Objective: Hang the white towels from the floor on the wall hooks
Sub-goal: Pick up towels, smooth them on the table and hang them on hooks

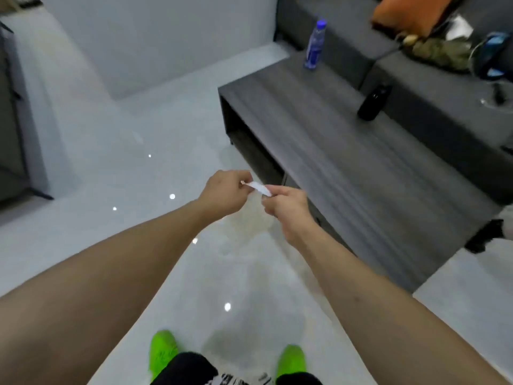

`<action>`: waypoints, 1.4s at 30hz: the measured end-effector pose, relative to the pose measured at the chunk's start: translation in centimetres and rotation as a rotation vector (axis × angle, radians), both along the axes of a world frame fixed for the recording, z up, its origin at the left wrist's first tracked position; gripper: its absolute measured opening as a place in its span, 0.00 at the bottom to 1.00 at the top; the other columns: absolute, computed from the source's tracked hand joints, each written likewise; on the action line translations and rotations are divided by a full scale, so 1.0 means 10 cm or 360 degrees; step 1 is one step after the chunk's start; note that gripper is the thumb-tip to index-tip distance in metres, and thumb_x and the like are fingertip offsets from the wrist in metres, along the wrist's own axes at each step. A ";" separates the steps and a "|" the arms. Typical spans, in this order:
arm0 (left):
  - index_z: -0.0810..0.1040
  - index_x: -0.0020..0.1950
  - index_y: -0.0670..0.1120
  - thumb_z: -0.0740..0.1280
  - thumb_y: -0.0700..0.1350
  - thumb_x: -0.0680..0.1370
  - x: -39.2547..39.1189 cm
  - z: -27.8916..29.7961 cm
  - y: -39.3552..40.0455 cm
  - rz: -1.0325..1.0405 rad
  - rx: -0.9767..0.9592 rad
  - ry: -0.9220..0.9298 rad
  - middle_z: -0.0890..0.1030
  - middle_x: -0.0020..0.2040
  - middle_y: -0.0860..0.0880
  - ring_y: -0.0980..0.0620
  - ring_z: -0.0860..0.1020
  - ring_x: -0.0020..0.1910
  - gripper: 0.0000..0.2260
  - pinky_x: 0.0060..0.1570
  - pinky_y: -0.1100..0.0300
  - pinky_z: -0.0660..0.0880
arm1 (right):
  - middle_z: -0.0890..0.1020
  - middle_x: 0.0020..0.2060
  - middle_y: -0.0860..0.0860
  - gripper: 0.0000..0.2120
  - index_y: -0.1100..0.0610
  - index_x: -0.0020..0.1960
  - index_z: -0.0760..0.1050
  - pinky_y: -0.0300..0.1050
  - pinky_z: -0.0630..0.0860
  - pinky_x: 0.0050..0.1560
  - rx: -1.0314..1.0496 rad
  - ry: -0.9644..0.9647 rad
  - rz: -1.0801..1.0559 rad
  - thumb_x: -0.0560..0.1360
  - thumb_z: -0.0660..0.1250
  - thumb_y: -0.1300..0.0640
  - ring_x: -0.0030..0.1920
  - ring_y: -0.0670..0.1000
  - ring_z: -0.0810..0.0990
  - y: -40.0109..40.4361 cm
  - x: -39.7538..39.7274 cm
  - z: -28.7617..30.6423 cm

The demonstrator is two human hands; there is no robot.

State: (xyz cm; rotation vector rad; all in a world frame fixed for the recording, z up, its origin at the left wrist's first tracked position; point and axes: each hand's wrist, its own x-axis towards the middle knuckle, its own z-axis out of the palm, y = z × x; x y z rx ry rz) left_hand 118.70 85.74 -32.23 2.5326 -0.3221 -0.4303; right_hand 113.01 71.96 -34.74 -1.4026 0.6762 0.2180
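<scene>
Both my hands are held out in front of me above the glossy white floor (138, 245). My left hand (224, 193) and my right hand (286, 209) each pinch one end of the top edge of a white towel (256, 188). That short edge is stretched between them. The rest of the towel hangs down below the hands as a pale, blurred sheet. No wall hooks are in view, and I see no other towel on the floor.
A low dark grey table (347, 168) stands close on the right, carrying a water bottle (315, 44) and a black cylinder (373, 102). Behind it is a grey sofa (341, 37) with an orange cushion (410, 15). A grey cabinet (11, 112) is at the left. My green shoes (163, 351) are below.
</scene>
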 end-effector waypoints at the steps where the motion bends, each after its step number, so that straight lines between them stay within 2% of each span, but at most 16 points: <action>1: 0.81 0.50 0.51 0.64 0.47 0.79 0.01 0.29 -0.21 -0.0016 -0.0033 -0.0064 0.79 0.41 0.51 0.48 0.77 0.44 0.07 0.43 0.57 0.74 | 0.79 0.34 0.48 0.11 0.58 0.51 0.82 0.38 0.72 0.38 -0.0156 -0.0068 0.0101 0.70 0.71 0.66 0.34 0.46 0.75 -0.19 -0.01 0.24; 3: 0.82 0.50 0.50 0.65 0.48 0.77 0.03 0.85 -0.60 -0.0097 -0.0051 -0.0194 0.81 0.44 0.52 0.50 0.77 0.46 0.08 0.48 0.56 0.75 | 0.77 0.30 0.45 0.06 0.55 0.43 0.80 0.40 0.70 0.35 -0.0501 -0.0210 0.0165 0.69 0.76 0.57 0.32 0.46 0.74 -0.54 0.00 0.68; 6: 0.81 0.42 0.49 0.67 0.52 0.77 0.07 1.60 -1.05 -0.0263 0.0052 -0.0335 0.78 0.37 0.53 0.51 0.76 0.42 0.09 0.42 0.56 0.73 | 0.79 0.37 0.50 0.12 0.54 0.39 0.75 0.46 0.70 0.38 -0.1195 -0.0420 0.0205 0.71 0.70 0.46 0.40 0.53 0.76 -1.04 0.07 1.27; 10: 0.82 0.41 0.49 0.68 0.56 0.76 0.16 2.31 -1.48 -0.0390 0.0093 -0.0545 0.80 0.37 0.50 0.50 0.77 0.42 0.11 0.44 0.54 0.75 | 0.73 0.41 0.50 0.05 0.51 0.41 0.70 0.45 0.64 0.40 -0.1849 -0.0615 0.0343 0.74 0.64 0.52 0.46 0.55 0.72 -1.68 0.07 1.93; 14: 0.84 0.48 0.51 0.68 0.55 0.77 0.34 2.70 -1.77 -0.0289 -0.0016 -0.0810 0.83 0.44 0.50 0.49 0.78 0.48 0.09 0.50 0.54 0.76 | 0.77 0.38 0.52 0.04 0.55 0.44 0.70 0.45 0.65 0.34 -0.2007 -0.0476 0.0221 0.73 0.63 0.62 0.40 0.56 0.74 -2.25 0.04 2.23; 19: 0.83 0.48 0.51 0.67 0.55 0.77 0.85 2.91 -1.77 0.0066 -0.0052 -0.0977 0.83 0.46 0.49 0.45 0.78 0.50 0.10 0.50 0.56 0.75 | 0.80 0.41 0.53 0.08 0.53 0.48 0.77 0.48 0.80 0.43 -0.2052 0.0093 0.0037 0.73 0.63 0.63 0.42 0.55 0.79 -3.11 0.13 2.13; 22: 0.83 0.49 0.52 0.67 0.57 0.76 1.21 3.03 -1.92 0.0198 -0.0156 -0.0940 0.83 0.48 0.48 0.44 0.77 0.53 0.11 0.53 0.55 0.75 | 0.81 0.44 0.54 0.06 0.56 0.49 0.78 0.47 0.79 0.43 -0.2057 0.0290 0.0005 0.74 0.64 0.63 0.42 0.55 0.78 -3.44 0.33 2.19; 24: 0.84 0.47 0.50 0.68 0.56 0.76 1.42 3.12 -2.17 0.0198 -0.0364 -0.0776 0.83 0.46 0.47 0.45 0.79 0.51 0.12 0.53 0.53 0.78 | 0.81 0.51 0.55 0.11 0.55 0.55 0.76 0.46 0.76 0.46 -0.2084 0.0205 0.0063 0.73 0.64 0.62 0.49 0.57 0.78 -3.54 0.60 2.30; 26: 0.84 0.44 0.46 0.71 0.53 0.75 1.63 3.25 -2.51 0.0110 -0.0613 -0.0484 0.83 0.43 0.45 0.46 0.81 0.45 0.10 0.48 0.53 0.80 | 0.78 0.63 0.52 0.25 0.52 0.67 0.72 0.48 0.75 0.57 -0.1906 -0.0154 0.0197 0.70 0.70 0.57 0.62 0.56 0.76 -3.52 1.01 2.46; 29: 0.84 0.45 0.43 0.74 0.49 0.74 1.86 3.42 -3.08 -0.0166 -0.0736 0.0000 0.84 0.39 0.46 0.48 0.82 0.39 0.09 0.41 0.56 0.80 | 0.72 0.70 0.47 0.50 0.52 0.77 0.59 0.49 0.74 0.66 -0.1084 -0.0745 0.0322 0.62 0.82 0.54 0.68 0.49 0.72 -3.27 1.58 2.86; 31: 0.82 0.49 0.41 0.72 0.51 0.76 1.99 3.53 -3.39 -0.0222 -0.0837 0.0208 0.84 0.40 0.45 0.48 0.83 0.39 0.13 0.40 0.55 0.81 | 0.80 0.60 0.51 0.39 0.58 0.72 0.66 0.42 0.81 0.53 -0.0619 -0.0973 0.0297 0.65 0.80 0.64 0.56 0.47 0.80 -3.17 1.91 3.12; 33: 0.79 0.54 0.41 0.69 0.56 0.77 2.15 3.58 -3.57 -0.0101 -0.0943 0.0145 0.84 0.43 0.45 0.48 0.83 0.40 0.18 0.40 0.55 0.82 | 0.84 0.51 0.57 0.21 0.63 0.61 0.76 0.44 0.83 0.45 -0.0549 -0.1088 0.0207 0.69 0.74 0.69 0.47 0.51 0.84 -3.20 2.11 3.27; 36: 0.73 0.63 0.48 0.72 0.62 0.72 2.31 3.52 -3.53 -0.0034 -0.1005 -0.0074 0.80 0.54 0.49 0.51 0.80 0.50 0.26 0.44 0.58 0.78 | 0.85 0.46 0.60 0.11 0.61 0.53 0.82 0.56 0.82 0.50 -0.0546 -0.1101 -0.0015 0.71 0.75 0.63 0.48 0.58 0.85 -3.50 2.27 3.22; 38: 0.69 0.68 0.52 0.78 0.59 0.67 2.30 3.35 -3.47 -0.0164 -0.0876 0.0059 0.78 0.58 0.53 0.53 0.79 0.55 0.34 0.53 0.56 0.78 | 0.85 0.47 0.61 0.10 0.62 0.52 0.82 0.58 0.81 0.50 -0.0404 -0.1104 -0.0047 0.71 0.75 0.61 0.49 0.60 0.85 -3.69 2.32 3.19; 40: 0.75 0.61 0.54 0.79 0.46 0.69 2.13 3.10 -3.53 -0.0297 -0.0847 0.0198 0.83 0.53 0.56 0.58 0.81 0.52 0.23 0.49 0.63 0.79 | 0.85 0.48 0.61 0.10 0.63 0.52 0.82 0.57 0.82 0.49 -0.0287 -0.1085 0.0022 0.73 0.73 0.61 0.49 0.60 0.85 -3.83 2.29 3.19; 42: 0.80 0.56 0.53 0.76 0.42 0.72 1.95 2.84 -3.67 -0.0130 -0.0876 0.0115 0.85 0.49 0.54 0.56 0.83 0.50 0.15 0.44 0.64 0.78 | 0.85 0.49 0.62 0.11 0.64 0.53 0.81 0.55 0.82 0.48 -0.0198 -0.1052 0.0081 0.73 0.72 0.61 0.50 0.59 0.85 -3.99 2.25 3.16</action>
